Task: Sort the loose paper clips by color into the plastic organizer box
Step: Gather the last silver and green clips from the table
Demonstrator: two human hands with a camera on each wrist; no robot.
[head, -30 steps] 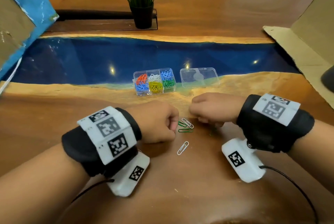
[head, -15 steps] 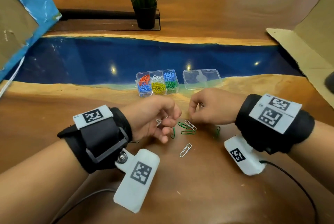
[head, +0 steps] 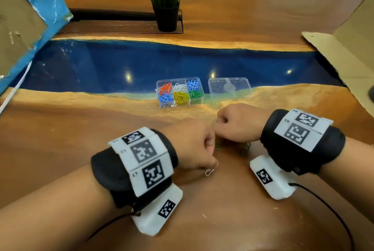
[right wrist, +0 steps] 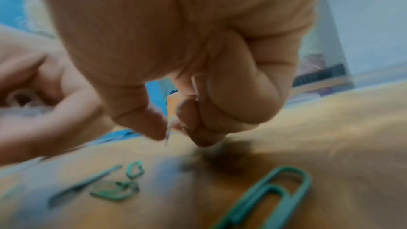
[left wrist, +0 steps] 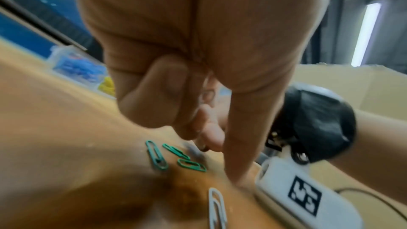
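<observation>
The clear organizer box point(head: 199, 102) stands beyond my hands, with orange, white, blue, yellow and green clips in its compartments. My left hand point(head: 194, 145) hovers knuckles up over loose green clips point(left wrist: 156, 157), fingers curled round what looks like a white clip and thumb tip on the table. Its fingers nearly meet those of my right hand point(head: 236, 123), which pinches a white clip point(right wrist: 168, 133) between thumb and forefinger just above the wood. One white clip point(head: 209, 172) lies by my left hand. Another green clip point(head: 245, 148) lies under my right wrist.
The box's clear lid point(head: 230, 88) lies right of the box. A potted plant point(head: 166, 1) stands far back. Cardboard point(head: 344, 48) rises at the right and a blue-edged board point(head: 30, 17) at the left. Sensor cables trail from both wrists.
My left hand has turned knuckles up and shifted right over the green clips. My right hand has closed and lifted; the white clip beside the green ones is gone from the table.
</observation>
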